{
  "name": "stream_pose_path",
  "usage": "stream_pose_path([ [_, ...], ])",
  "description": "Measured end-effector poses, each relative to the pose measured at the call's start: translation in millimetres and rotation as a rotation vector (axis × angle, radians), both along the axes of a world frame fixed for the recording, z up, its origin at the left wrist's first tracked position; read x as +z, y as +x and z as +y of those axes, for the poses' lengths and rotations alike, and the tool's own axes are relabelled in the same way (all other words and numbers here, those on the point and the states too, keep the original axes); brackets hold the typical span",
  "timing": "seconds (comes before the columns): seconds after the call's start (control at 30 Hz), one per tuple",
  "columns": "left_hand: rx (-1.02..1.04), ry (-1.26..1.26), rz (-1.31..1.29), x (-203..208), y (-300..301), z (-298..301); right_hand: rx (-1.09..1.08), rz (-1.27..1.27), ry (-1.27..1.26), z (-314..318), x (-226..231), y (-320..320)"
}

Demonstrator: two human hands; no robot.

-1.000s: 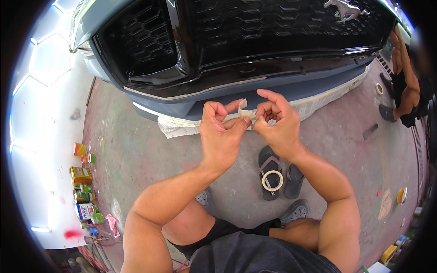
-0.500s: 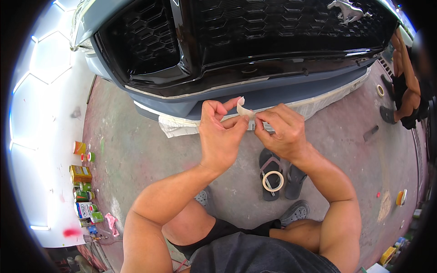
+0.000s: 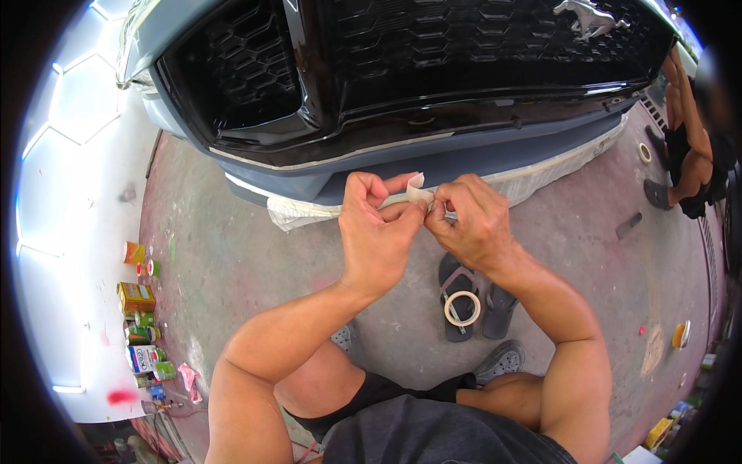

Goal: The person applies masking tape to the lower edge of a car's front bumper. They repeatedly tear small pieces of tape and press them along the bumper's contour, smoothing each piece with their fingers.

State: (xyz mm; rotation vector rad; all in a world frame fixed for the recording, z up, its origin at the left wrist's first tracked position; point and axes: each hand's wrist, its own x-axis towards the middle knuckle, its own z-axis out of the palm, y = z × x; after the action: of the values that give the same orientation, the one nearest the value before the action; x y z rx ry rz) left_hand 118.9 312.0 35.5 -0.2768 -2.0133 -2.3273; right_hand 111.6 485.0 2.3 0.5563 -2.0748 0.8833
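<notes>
Between my hands is a short, curled strip of pale masking tape (image 3: pixel 418 190). My left hand (image 3: pixel 379 228) pinches its left part between thumb and fingers, with the index finger stretched along behind it. The fingertips of my right hand (image 3: pixel 473 220) are pinched on the strip's other end, close beside the left thumb. Just beyond the hands is the car's front bumper (image 3: pixel 309 184), grey along its lower lip, with a black grille (image 3: pixel 440 46) above. A thin line of masking tape (image 3: pixel 340 161) runs along the seam, and white masking paper (image 3: pixel 290 214) hangs under the lip.
A roll of masking tape (image 3: pixel 463 295) lies on a pair of dark flip-flops (image 3: pixel 501 313). Paint cans (image 3: pixel 136 297) line the left wall. Another person (image 3: pixel 690 155) is at the right, near a second tape roll (image 3: pixel 644 153). A dark flat block (image 3: pixel 629 225) lies on the floor.
My right hand has moved slightly left, closer to the left hand. The tape strip between them is now more tightly curled.
</notes>
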Motion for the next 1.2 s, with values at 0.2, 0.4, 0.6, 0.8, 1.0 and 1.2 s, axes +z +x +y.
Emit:
stream_pose_path([
  [0.2, 0.009, 0.026, -0.09, -1.5, -5.1, -1.8, 0.107, -0.581, -0.385, -2.1, -3.1, 10.5],
  [0.4, 0.061, 0.037, -0.099, -0.2, -7.8, -5.7, 0.089, -0.161, -0.247, 5.4, -2.8, 8.4],
  [0.6, 0.042, 0.002, -0.094, 3.6, -4.1, -5.1, 0.083, 0.029, -0.016, 4.9, 2.8, 5.7],
  [0.8, 0.028, 0.011, -0.034, 0.1, -0.3, -2.5, 0.086, -0.027, -0.035, 3.5, 0.8, 7.3],
  [1.0, -0.002, -0.024, 0.034, 0.7, 2.3, 0.2, 0.075, -0.036, -0.091, 1.1, -0.1, 6.5],
  [1.2, -0.038, 0.037, 0.052, -3.4, -3.4, -3.0, 0.056, -0.15, -0.163, -3.5, 8.4, 9.3],
])
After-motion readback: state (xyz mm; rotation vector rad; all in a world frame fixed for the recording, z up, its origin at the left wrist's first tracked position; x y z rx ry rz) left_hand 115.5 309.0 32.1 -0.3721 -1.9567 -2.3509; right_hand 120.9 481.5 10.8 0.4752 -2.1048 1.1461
